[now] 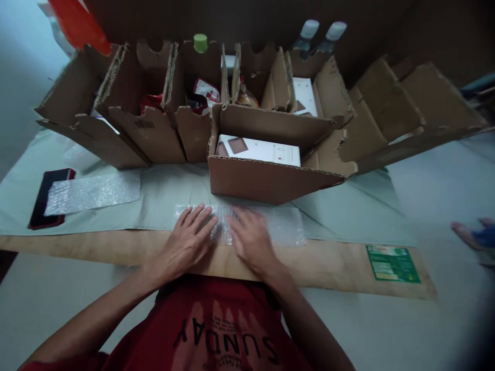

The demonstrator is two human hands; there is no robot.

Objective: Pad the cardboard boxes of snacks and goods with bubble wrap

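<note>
A strip of bubble wrap lies along the front of the table, partly under both hands. My left hand rests flat on its left end, fingers stretched out. On the wrap's middle part is my right hand, its fingers smeared by motion. Just behind them stands a cardboard box with an open top, and a white carton sits inside it. A second piece of bubble wrap lies to the left, overlapping a dark phone with a red edge.
Several open cardboard boxes form a row at the back, holding packets and cartons. Two bottles with white caps rise behind them. A green label is on the wooden table edge at right. A person's foot shows far right.
</note>
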